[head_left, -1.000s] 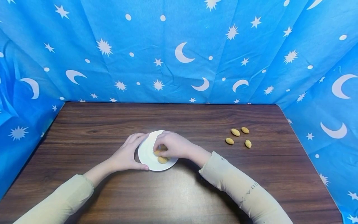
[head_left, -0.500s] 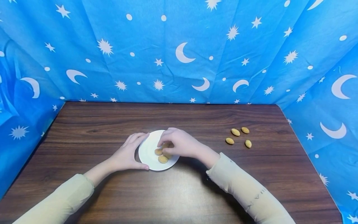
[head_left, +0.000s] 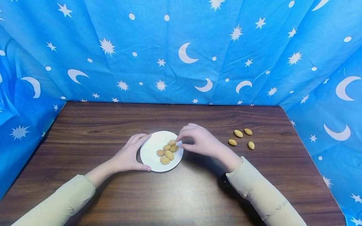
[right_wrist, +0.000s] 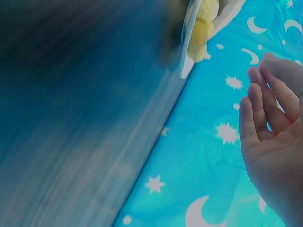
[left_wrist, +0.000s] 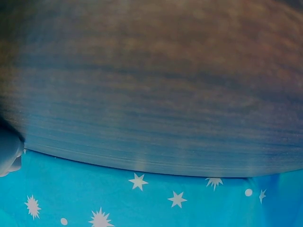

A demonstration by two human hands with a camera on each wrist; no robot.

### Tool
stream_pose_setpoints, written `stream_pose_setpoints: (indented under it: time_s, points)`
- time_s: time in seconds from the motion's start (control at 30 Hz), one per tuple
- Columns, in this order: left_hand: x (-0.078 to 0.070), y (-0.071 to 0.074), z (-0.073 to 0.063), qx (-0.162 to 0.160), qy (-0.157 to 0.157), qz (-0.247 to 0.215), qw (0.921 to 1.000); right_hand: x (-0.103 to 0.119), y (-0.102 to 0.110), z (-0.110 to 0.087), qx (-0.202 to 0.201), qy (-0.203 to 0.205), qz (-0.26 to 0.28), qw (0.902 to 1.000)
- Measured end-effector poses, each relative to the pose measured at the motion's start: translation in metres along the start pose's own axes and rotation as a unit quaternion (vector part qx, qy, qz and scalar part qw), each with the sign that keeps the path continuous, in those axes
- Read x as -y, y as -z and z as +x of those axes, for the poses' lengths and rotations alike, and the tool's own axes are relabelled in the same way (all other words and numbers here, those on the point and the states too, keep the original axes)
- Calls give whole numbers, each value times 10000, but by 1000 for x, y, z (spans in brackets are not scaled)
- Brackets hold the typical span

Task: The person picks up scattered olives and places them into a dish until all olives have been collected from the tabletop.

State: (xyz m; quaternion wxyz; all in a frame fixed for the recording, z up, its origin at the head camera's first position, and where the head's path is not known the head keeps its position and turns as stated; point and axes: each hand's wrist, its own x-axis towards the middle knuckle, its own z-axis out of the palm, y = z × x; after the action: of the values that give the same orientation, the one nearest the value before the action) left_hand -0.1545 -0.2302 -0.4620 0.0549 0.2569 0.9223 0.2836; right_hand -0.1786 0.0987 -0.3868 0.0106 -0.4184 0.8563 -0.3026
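Observation:
A small white plate (head_left: 150, 149) lies on the brown table with several yellow-brown, almond-like ovals (head_left: 169, 155) clustered on its right half. My left hand (head_left: 128, 155) holds the plate at its left side, thumb on the near rim and fingers on the far rim. Just off the right rim is my right hand (head_left: 199, 139), thumb and fingers parted, nothing between them. In the right wrist view that hand (right_wrist: 270, 142) shows loosely extended fingers, with the plate's edge (right_wrist: 185, 52) above left. The left wrist view catches only a sliver of the left hand (left_wrist: 8, 151).
Several more almond-like ovals (head_left: 238, 133) lie loose on the table at the right. The wood-grain table (head_left: 181, 194) meets a blue cloth (head_left: 158, 37) with white moons and stars behind it and along both sides.
My right hand has drawn back rightward from over the plate to its right rim, uncovering the ovals there. The left hand has stayed at the plate's left side.

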Motion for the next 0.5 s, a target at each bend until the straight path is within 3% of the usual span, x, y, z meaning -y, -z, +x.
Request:
stream_pose_setpoints:
  time_s: [0.5]
  points:
    - [-1, -1, 0, 6, 14, 4, 10000, -27, 33, -60, -681, -925, 151, 9933]
